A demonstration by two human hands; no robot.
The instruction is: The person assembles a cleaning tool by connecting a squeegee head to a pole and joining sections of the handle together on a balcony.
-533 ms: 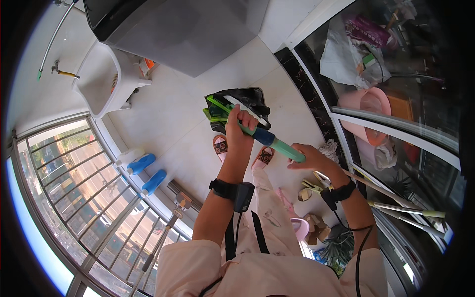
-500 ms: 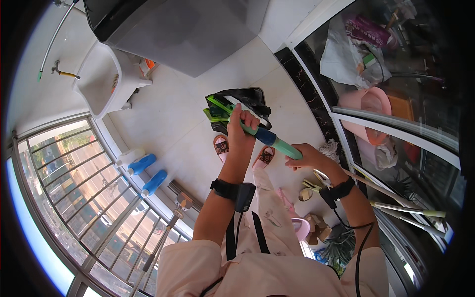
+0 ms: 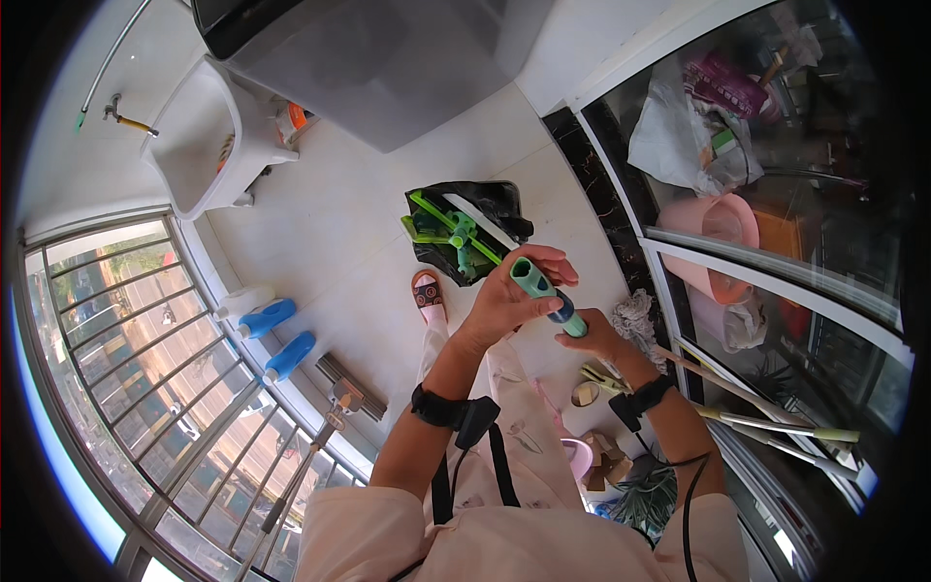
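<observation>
Both my hands are on a light green plastic tube (image 3: 532,281) with a dark blue collar in its middle. Its hollow upper end faces up. My left hand (image 3: 504,306) holds the upper part, thumb in front and fingers behind. Lower down, my right hand (image 3: 599,341) is closed round the other end. Beyond my hands, a black plastic bag (image 3: 499,199) lies spread on the floor. On it are a green jointed fitting (image 3: 464,233), bright green strips (image 3: 427,236) and a white strip (image 3: 482,221).
A grey appliance (image 3: 388,87) stands ahead, a white sink (image 3: 199,145) at the left. Blue bottles (image 3: 289,357) and a squeegee-like mop head (image 3: 349,388) are near the barred window. Mop strings (image 3: 635,320) and poles (image 3: 776,424) lie to the right by the glass door.
The tube has come back toward me, away from the bag, and tipped so its hollow end faces up. My left hand has shifted its hold; the green fitting now shows on the bag.
</observation>
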